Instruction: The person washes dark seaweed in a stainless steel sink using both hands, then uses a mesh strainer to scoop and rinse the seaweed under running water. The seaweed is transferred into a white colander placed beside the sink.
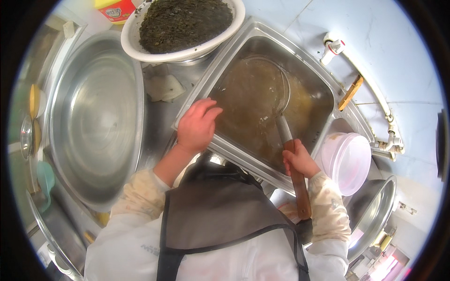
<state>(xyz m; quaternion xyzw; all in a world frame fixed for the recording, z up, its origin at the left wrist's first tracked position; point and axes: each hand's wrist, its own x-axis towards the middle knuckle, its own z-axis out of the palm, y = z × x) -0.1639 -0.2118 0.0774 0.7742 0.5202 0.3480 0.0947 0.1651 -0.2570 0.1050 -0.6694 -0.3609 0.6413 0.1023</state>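
My right hand (299, 159) grips the wooden handle of a wire skimmer (298, 186). Its round head lies in murky brown water (246, 91) that fills a stainless steel sink (325, 133); the mesh is mostly hidden below the surface. At the sink's near left corner, my left hand (197, 124) is held over the rim with fingers bent and a little apart, nothing in it. Beyond the left hand, a white plastic colander (168, 56) heaped with dark green, chopped leafy matter (186, 26) rests on a metal support. A pale cloth (165, 87) lies on the steel counter (154, 119) between.
A large oval metal basin (105, 116) stands on the left. To the right are a translucent plastic tub (346, 163) and another metal basin (372, 210). A white tap (332, 51) and pipe run along the tiled wall. A wooden piece (351, 93) leans at the sink's back rim.
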